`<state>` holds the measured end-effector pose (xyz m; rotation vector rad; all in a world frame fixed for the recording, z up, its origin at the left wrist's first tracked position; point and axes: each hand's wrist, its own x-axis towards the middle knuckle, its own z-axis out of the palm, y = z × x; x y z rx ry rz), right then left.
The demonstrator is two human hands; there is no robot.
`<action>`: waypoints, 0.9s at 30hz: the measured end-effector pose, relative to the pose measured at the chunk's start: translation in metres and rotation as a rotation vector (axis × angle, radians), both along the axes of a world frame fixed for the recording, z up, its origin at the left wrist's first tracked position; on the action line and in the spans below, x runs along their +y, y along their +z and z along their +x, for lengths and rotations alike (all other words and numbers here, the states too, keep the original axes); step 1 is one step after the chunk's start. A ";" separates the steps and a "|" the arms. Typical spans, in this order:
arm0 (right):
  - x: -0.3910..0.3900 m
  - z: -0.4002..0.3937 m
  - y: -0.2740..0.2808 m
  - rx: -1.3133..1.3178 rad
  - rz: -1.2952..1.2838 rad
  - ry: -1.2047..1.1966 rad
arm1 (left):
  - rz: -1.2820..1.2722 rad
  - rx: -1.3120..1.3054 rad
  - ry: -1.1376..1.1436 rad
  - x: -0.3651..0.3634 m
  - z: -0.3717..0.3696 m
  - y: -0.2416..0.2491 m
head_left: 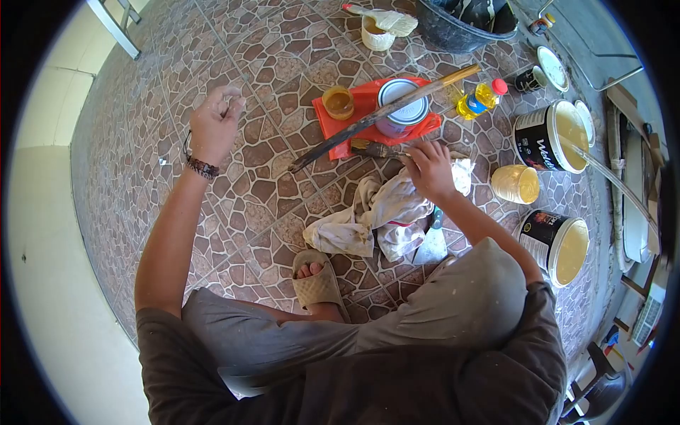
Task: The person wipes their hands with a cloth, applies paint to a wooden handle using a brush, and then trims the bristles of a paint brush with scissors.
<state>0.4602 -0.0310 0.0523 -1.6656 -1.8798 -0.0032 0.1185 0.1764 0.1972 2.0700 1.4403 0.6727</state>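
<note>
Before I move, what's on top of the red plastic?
A can and a cup stand on the red plastic; the stick crosses over the can; the brush lies along the plastic's near edge. What's beneath can and cup is hidden.

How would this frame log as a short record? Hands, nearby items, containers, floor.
left hand: raised, fingers curled, no object seen in it
right hand: at the end of a brush; grip unclear
near right hand: crumpled cloth, scraper beside it
red plastic: under the can, with a cup of brown liquid at its edge
stick: runs across the can's top
picture right: upper tub, lower tub, yellowish jar between them
bottle: yellow contents, red cap
floor: brown stone-pattern tiles
</note>
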 end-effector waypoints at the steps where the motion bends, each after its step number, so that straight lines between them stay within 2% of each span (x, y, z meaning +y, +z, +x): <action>1: -0.011 0.000 0.004 -0.002 -0.004 0.001 | -0.004 -0.002 0.001 -0.003 0.004 0.001; 3: -0.040 0.002 0.012 0.041 -0.046 0.107 | 0.196 -0.120 -0.168 -0.014 0.025 0.002; 5: -0.063 0.001 0.027 0.023 -0.108 0.108 | 0.321 -0.048 -0.270 -0.034 0.053 0.014; 7: -0.069 0.006 0.033 0.066 -0.084 0.035 | 0.404 -0.145 -0.476 -0.050 0.088 0.029; 8: -0.075 0.018 0.033 0.036 -0.162 -0.002 | 0.402 -0.197 -0.517 -0.060 0.102 0.034; 9: -0.066 0.022 0.051 0.002 -0.231 -0.042 | 0.279 -0.242 -0.550 -0.072 0.117 0.052; 10: -0.057 0.022 0.068 0.279 -0.277 -0.135 | 0.332 -0.266 -0.599 -0.076 0.129 0.060; 11: -0.043 0.017 0.111 0.558 -0.327 -0.217 | 0.380 -0.292 -0.657 -0.078 0.142 0.068; 13: -0.014 0.016 0.172 0.587 -0.086 0.003 | 0.166 -0.452 -0.656 -0.086 0.171 0.088; 15: 0.014 0.006 0.233 0.536 0.129 0.295 | 0.014 -0.763 -0.704 -0.085 0.213 0.104; 16: 0.032 -0.003 0.241 0.498 0.283 0.432 | -0.052 -0.836 -0.786 -0.090 0.226 0.122; 17: 0.042 -0.020 0.254 0.727 0.275 0.483 | 0.214 -0.817 -0.735 -0.087 0.240 0.133; 19: 0.059 -0.005 0.295 0.546 0.144 0.496 | 0.182 -0.896 -0.746 -0.082 0.244 0.168; 20: 0.067 -0.002 0.308 0.530 0.172 0.494 | 0.032 -1.068 -0.745 -0.089 0.249 0.171; 26: 0.085 -0.009 0.354 0.492 0.199 0.577 | -0.128 -0.839 -0.988 -0.056 0.227 0.190; 27: 0.087 -0.014 0.357 0.575 0.046 0.419 | -0.160 -0.790 -1.032 -0.049 0.228 0.190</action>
